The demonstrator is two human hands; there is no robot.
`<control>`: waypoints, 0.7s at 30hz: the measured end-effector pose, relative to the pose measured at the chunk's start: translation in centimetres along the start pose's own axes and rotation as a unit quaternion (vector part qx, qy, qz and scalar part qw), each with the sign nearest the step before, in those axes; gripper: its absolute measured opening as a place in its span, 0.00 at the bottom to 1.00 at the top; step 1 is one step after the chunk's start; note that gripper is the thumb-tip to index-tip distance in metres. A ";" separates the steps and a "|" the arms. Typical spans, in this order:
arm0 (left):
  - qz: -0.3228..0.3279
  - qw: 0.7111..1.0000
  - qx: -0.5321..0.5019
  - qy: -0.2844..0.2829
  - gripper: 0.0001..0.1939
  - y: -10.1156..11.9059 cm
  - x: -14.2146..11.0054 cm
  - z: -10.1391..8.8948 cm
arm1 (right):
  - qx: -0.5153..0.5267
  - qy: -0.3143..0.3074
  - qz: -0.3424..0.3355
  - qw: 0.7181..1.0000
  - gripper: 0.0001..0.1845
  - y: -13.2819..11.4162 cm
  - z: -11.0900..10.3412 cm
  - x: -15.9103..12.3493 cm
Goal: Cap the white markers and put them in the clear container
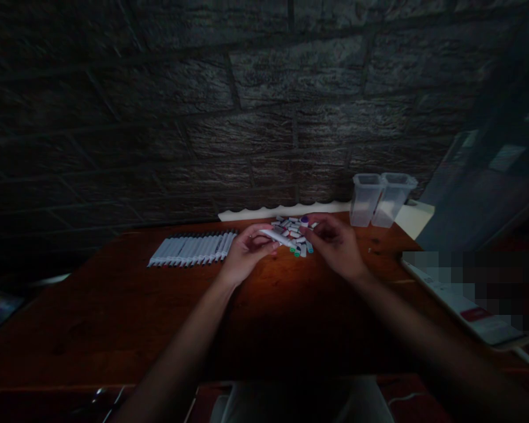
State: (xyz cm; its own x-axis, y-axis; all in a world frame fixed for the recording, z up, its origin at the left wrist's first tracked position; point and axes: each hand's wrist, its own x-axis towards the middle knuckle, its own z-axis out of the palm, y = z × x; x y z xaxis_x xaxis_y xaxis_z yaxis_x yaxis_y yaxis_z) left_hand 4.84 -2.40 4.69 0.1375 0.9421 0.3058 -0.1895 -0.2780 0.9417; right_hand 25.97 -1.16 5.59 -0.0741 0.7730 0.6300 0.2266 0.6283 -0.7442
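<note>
Over the far middle of the surface [158, 320], the left hand [247, 249] has its grip closed on a white pen [278, 237], at the near left edge of a heap of caps [293, 222]; the right hand [335, 242] seems to pinch a purple cap [305, 222]. The pen row [191, 249] on the left looks done, while the held pen and heaped caps appear unfinished.

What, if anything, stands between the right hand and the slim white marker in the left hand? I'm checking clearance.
Nothing visible blocks the right hand from the marker; small white caps heaped between them in view appear lower, on the brown wooden table.
</note>
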 end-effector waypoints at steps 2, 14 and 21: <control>0.008 1.000 0.008 0.011 0.19 0.0 0.1 -0.1 | 0.025 0.019 0.013 0.999 0.15 0.5 -0.4 0.5; -0.070 0.995 0.074 0.019 0.20 0.2 -0.2 0.0 | 0.035 -0.001 0.050 0.998 0.17 1.8 -0.5 0.6; -0.027 0.986 0.139 -0.091 0.14 0.9 -1.0 0.6 | 0.107 -0.028 0.034 0.993 0.23 -0.4 0.1 0.2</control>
State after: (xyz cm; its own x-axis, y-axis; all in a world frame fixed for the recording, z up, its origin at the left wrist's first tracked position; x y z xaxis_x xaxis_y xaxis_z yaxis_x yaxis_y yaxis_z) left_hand 5.13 -3.67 5.29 0.3168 0.9150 0.2500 0.0924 -0.2921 0.9519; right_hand 25.78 -1.21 5.97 -0.1202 0.8144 0.5677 0.0214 0.5739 -0.8187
